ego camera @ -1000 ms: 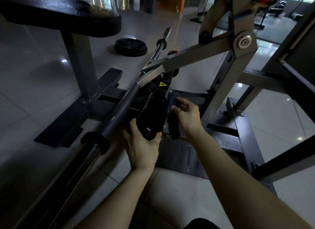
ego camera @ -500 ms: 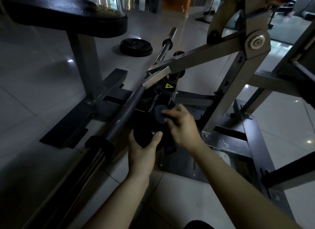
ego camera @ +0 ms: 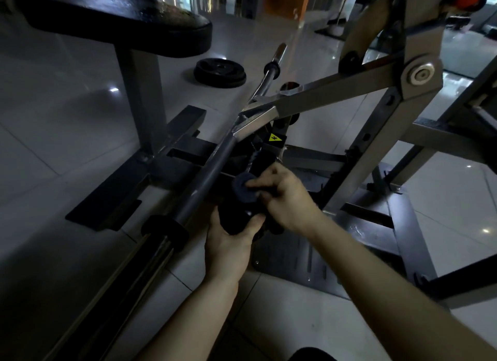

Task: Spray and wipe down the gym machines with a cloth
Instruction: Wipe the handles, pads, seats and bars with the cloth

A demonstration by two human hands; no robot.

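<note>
Right fingertips [ego camera: 255,184] are curled and pinch a dark bluish wad, which I take to be the cloth [ego camera: 242,189]; the light is too dim to be certain where cloth ends and padding begins. The right hand [ego camera: 287,199] presses this wad against the upper side of a black roller pad [ego camera: 236,218] set low on the machine. Left fingers [ego camera: 254,222] wrap the near end of the same pad from below, thumb on one side and the rest on the other, so the left hand [ego camera: 228,245] grips and steadies it. The pad sits just beside the grey barbell [ego camera: 204,177], under the grey lever arm [ego camera: 322,97] and below a yellow warning sticker [ego camera: 274,138]. Assessment: the cloth is light and limp and will fold or slip off the fingers unless bunched, so a full pinch with the palm behind it suits. The pad looks soft-skinned over a stiff core. I judge it may turn under rubbing, so the holding hand belongs at the end, clear of the wiped area. The steel frame looks rigid and heavy and needs no support. No spray bottle shows in view. Further out I note a black seat pad [ego camera: 107,19] upper left, a weight plate [ego camera: 219,72] on the tiled floor [ego camera: 67,118], and a dark footplate [ego camera: 290,255] beneath the forearms.
</note>
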